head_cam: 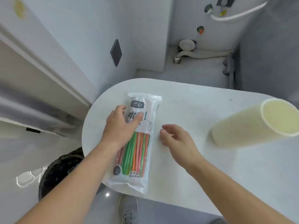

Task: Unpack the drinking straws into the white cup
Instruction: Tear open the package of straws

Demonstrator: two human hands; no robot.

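A sealed clear plastic pack of drinking straws lies lengthwise on the white table, with green, pink and orange straws showing in its lower half. My left hand lies flat on the middle of the pack, fingers spread over the printed label. My right hand hovers just right of the pack with loosely curled fingers, holding nothing. The white cup stands upright at the table's right side, empty inside.
The table has a rounded left end near the pack. A dark waste bin with a black liner sits on the floor below that end. A grey shoe shows under the table's near edge. Walls and pipes stand behind.
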